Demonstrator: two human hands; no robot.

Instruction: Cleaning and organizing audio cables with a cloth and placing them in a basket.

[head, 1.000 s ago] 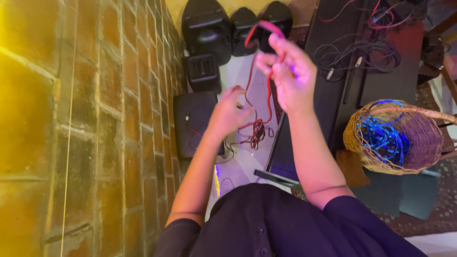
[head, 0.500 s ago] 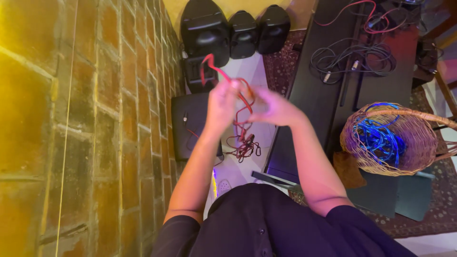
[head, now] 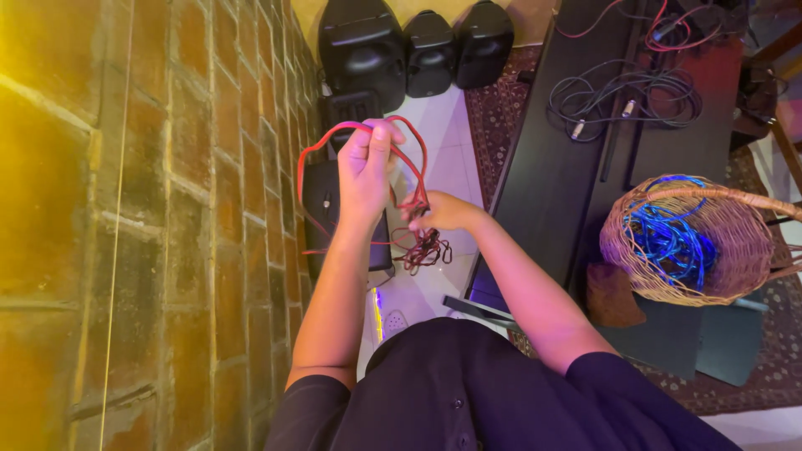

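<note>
- Nearest the camera: dark shirt (head: 468,392) and 2 bare forearms reaching fwd over pale floor tiles (head: 443,150), brick wall (head: 150,209) close on the left.
- Left hand (head: 368,171) is raised, fingers closed round the top of a loop of red cable (head: 334,134); the loop arcs out to the left of the fist and drops down past the wrist.
- Right hand (head: 439,213) sits lower and just to the right of the left wrist, closed in a pinch on the same cable where the strands gather.
- Key relation: cable's long run goes roughly vertical in view, from the left fist at the top down to a tangled bunch (head: 426,249) hanging just below the right hand. So the slack lies under the right hand, which is nearer the tangle; left hand is nearer the loop's crown. Hands are near each other, not touching as far as I can tell.
- Beyond the hands: black box (head: 317,200) on the floor by the wall, partly hidden by the left arm.
- To the right: long black case (head: 551,192), with a wicker basket (head: 735,267) holding blue cable (head: 660,234) beside it.
- Farther: grey cable coil (head: 626,96) on the case; 3 black speakers (head: 426,50) at the far end.
</note>
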